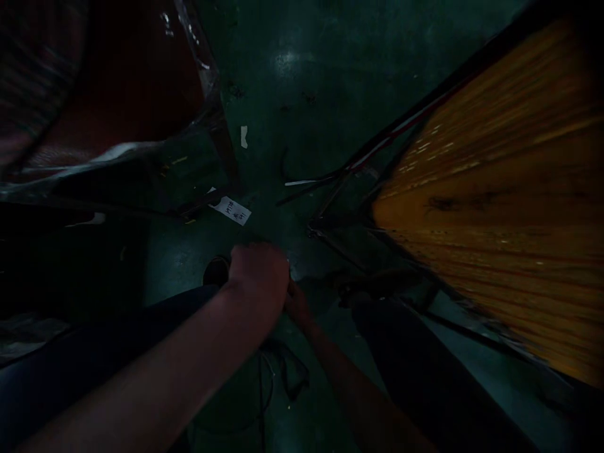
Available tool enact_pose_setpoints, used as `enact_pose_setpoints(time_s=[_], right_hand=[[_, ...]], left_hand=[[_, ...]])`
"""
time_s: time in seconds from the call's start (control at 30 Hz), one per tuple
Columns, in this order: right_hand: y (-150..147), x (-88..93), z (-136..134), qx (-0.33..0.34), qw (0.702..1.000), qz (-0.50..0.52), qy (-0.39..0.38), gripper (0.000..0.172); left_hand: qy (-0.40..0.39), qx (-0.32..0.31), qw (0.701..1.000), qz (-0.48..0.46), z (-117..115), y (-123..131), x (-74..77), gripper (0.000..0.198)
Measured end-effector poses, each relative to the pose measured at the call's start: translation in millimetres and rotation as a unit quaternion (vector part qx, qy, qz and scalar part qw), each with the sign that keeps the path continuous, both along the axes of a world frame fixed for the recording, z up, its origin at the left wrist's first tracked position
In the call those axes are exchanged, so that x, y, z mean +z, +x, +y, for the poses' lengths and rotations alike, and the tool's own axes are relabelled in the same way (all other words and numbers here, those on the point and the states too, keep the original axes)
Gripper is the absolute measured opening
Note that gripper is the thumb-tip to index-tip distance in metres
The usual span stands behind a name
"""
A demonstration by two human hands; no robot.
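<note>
Low between my knees and close above the green floor, my left hand (259, 270) is closed, the back of its fist towards me. Whatever it may grip is hidden beneath the fingers. My right hand (296, 301) meets it from the right, its fingers drawn together against the left fist. A small pale glint shows where the two hands meet, too dark and small to name. Just ahead of the hands lies a white paper tag (232, 209) with dark handwriting. Behind them, a dark strap or cord (289, 371) hangs or lies near the floor.
A yellow-orange slatted or streaked panel (476, 207) on a dark frame (344, 223) fills the right side. At upper left stands a reddish-brown padded piece (141, 75) with clear plastic wrapping (201, 63). A paper scrap (244, 136) lies on the green floor (306, 69).
</note>
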State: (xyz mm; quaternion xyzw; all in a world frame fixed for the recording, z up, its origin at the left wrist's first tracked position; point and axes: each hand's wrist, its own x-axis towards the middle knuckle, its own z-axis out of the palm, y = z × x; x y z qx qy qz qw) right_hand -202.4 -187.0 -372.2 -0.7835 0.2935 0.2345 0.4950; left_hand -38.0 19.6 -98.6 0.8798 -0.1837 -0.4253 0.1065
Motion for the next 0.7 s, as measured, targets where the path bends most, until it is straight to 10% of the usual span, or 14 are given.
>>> enact_pose_setpoints(time_s=[0.13, 0.3, 0.47, 0.7], right_hand=[[13, 58.2, -41, 0.177, 0.982, -0.058, -0.02, 0.045], [24, 149.7, -72, 0.266, 0.962, -0.068, -0.004, 0.051], [3, 219.5, -76, 0.25, 0.967, -0.054, -0.014, 0.048], [-44, 281.9, -57, 0.179, 0.983, 0.033, 0.027, 0.042]], left_hand=[[-0.055, 0.042, 0.997, -0.044, 17, 24, 19.6, 0.028], [-0.231, -0.02, 0.971, 0.052, 8, 13, 7.8, 0.067], [-0.376, -0.053, 0.921, 0.085, -19, 2, -5.8, 0.017], [-0.421, -0.08, 0.899, 0.092, -43, -8, -4.9, 0.036]])
